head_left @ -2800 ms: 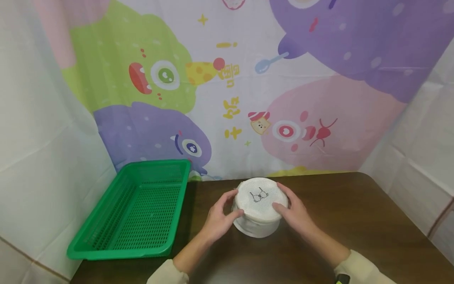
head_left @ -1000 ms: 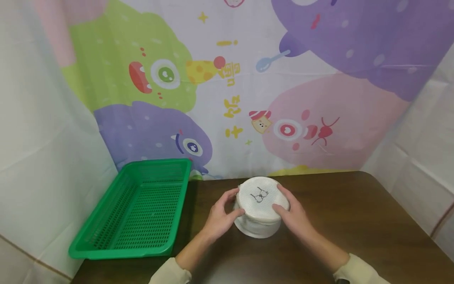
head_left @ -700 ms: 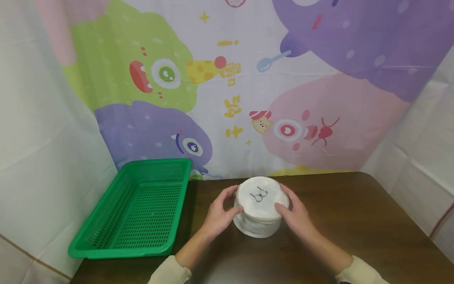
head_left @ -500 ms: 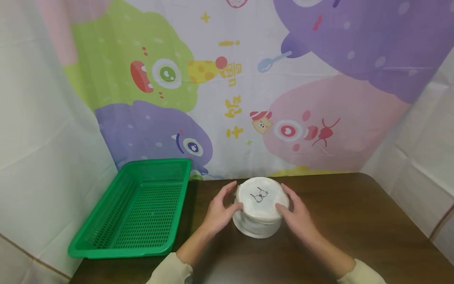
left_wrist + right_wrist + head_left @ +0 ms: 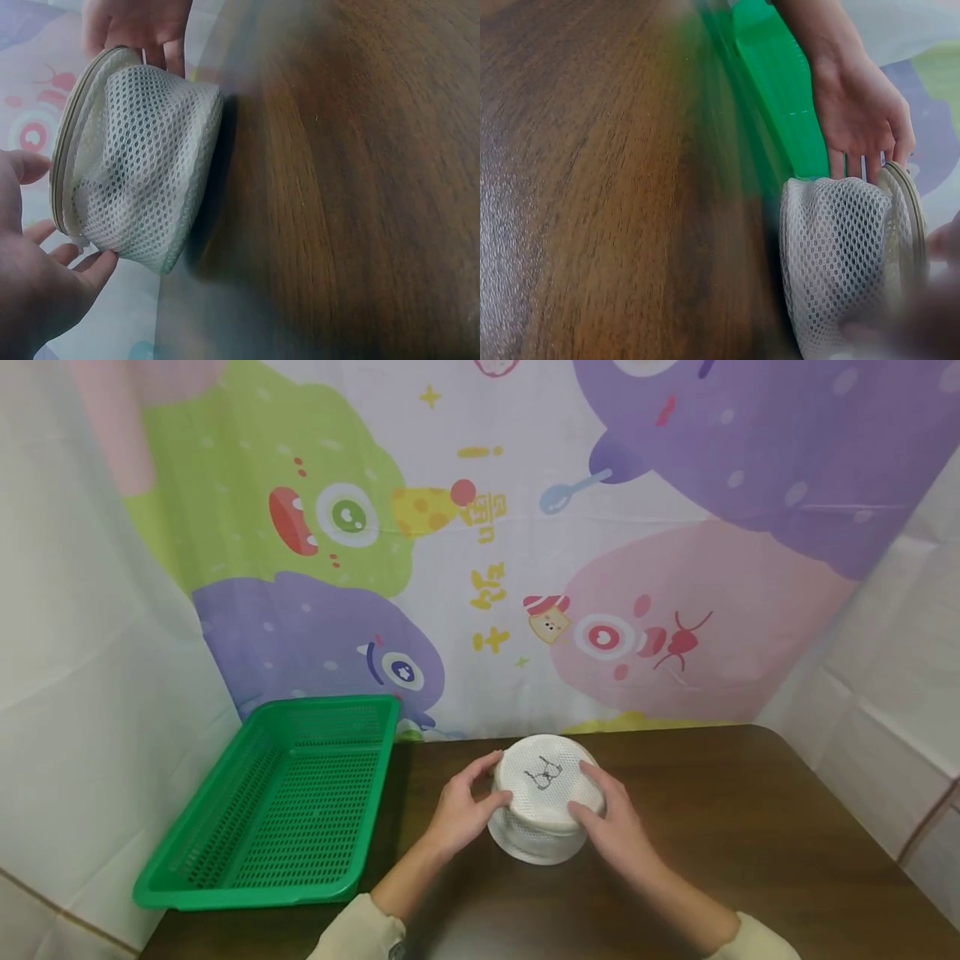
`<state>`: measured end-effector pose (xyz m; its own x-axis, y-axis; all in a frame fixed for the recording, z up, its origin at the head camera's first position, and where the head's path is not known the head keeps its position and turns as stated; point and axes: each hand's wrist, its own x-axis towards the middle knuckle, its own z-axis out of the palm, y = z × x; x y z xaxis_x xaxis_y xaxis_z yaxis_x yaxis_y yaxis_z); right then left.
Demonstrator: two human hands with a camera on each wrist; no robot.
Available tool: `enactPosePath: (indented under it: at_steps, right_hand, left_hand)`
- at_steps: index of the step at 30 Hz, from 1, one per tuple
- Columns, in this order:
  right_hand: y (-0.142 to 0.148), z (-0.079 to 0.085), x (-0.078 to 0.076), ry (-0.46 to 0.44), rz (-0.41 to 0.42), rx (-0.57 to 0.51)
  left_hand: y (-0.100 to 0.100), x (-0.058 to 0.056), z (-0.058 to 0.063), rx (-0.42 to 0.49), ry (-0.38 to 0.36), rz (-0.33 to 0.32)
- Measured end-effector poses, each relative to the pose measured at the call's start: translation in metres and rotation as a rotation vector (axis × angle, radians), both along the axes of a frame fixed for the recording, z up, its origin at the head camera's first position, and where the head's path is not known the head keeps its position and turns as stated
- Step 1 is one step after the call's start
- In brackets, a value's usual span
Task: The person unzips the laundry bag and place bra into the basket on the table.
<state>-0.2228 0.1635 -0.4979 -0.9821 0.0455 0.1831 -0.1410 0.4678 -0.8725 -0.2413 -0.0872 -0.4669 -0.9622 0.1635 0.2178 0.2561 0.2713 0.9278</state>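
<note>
Left hand is curled round the basket-facing side of a white mesh bag, thumb at the lid edge, fingers on the far side; right hand grips the side away from the basket, thumb lying over the lid. Bag is right of the green basket, well apart from it, base down on the table. Squat drum, axis roughly vertical, wider than tall; lid faces up. Dark bra line drawing on the lid, straps pointing to the far side. White honeycomb mesh, side wall wrinkled, cream band round the lid edge. Basket is slotted plastic, rectangular, same table. Printed backdrop with cartoon monsters hangs behind the basket; cream sleeves come in from the basket's near right.
</note>
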Motion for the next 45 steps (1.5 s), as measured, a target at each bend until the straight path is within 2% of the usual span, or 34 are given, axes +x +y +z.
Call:
enactPosePath:
  at_steps: [2, 4, 5, 6, 7, 9, 11, 12, 13, 15, 16, 17, 20, 22, 23, 25, 27, 32, 34, 38, 40, 45]
  right_hand:
    - [0.003, -0.016, -0.008, 0.039, -0.005, 0.023]
    - [0.003, -0.019, -0.012, 0.029, -0.006, 0.017]
    - [0.006, -0.024, -0.014, 0.066, 0.011, 0.016]
    - [0.01, -0.039, -0.022, 0.087, 0.003, 0.031]
    - [0.014, -0.055, -0.032, 0.106, 0.001, 0.05]
    - [0.019, -0.068, -0.042, 0.102, 0.009, 0.044]
    - [0.022, -0.073, -0.048, 0.095, 0.041, 0.036]
    - [0.023, -0.081, -0.055, 0.08, 0.023, 0.052]
    - [0.023, -0.081, -0.055, 0.083, 0.029, 0.056]
    - [0.021, -0.076, -0.054, 0.092, 0.016, 0.05]
    - [0.02, -0.067, -0.048, 0.115, 0.035, 0.041]
    - [0.019, -0.064, -0.046, 0.125, 0.034, 0.035]
    - [0.016, -0.058, -0.042, 0.151, 0.03, 0.02]
    - [0.016, -0.056, -0.041, 0.129, 0.04, 0.011]
    - [0.016, -0.063, -0.047, 0.11, 0.017, 0.019]
    - [0.017, -0.064, -0.049, 0.088, 0.015, 0.022]
    - [0.018, -0.059, -0.046, 0.084, 0.039, 0.007]
    - [0.018, -0.056, -0.044, 0.12, 0.019, 0.0]
    - [0.016, -0.054, -0.042, 0.101, 0.002, -0.004]
    - [0.012, -0.032, -0.027, 0.065, 0.021, -0.03]
    - [0.011, -0.03, -0.023, 0.056, 0.019, -0.036]
    - [0.012, -0.039, -0.021, 0.032, -0.002, -0.027]
  left_hand:
    - [-0.001, 0.0, -0.001, 0.004, 0.003, -0.006]
    - [-0.003, -0.001, -0.004, 0.012, 0.034, -0.022]
    - [-0.004, -0.001, -0.006, 0.015, 0.052, -0.031]
    - [-0.007, -0.007, -0.016, 0.023, 0.095, -0.047]
    - [-0.009, -0.007, -0.018, 0.025, 0.113, -0.055]
    - [-0.011, -0.007, -0.02, 0.027, 0.143, -0.065]
    - [-0.011, -0.006, -0.019, 0.033, 0.129, -0.057]
    - [-0.01, -0.004, -0.018, 0.036, 0.117, -0.051]
    - [-0.008, 0.002, -0.008, 0.033, 0.076, -0.035]
    - [-0.005, 0.006, -0.005, 0.034, 0.046, -0.017]
    - [-0.004, 0.008, -0.003, 0.033, 0.033, -0.009]
    - [-0.003, 0.01, -0.002, 0.03, 0.026, -0.003]
    - [-0.001, 0.014, 0.0, 0.026, 0.007, 0.012]
    - [-0.001, 0.015, -0.001, 0.025, 0.003, 0.017]
    - [-0.001, 0.015, -0.001, 0.024, 0.004, 0.017]
    - [-0.001, 0.015, -0.002, 0.021, 0.009, 0.019]
    - [-0.002, 0.015, -0.002, 0.017, 0.012, 0.024]
    - [-0.002, 0.013, -0.002, 0.01, 0.018, 0.04]
    - [-0.002, 0.01, -0.002, 0.011, 0.028, 0.043]
    - [-0.002, 0.005, 0.0, 0.005, 0.04, 0.049]
    - [-0.002, 0.002, 0.0, -0.004, 0.04, 0.049]
    - [-0.001, -0.002, -0.002, -0.024, 0.017, 0.04]
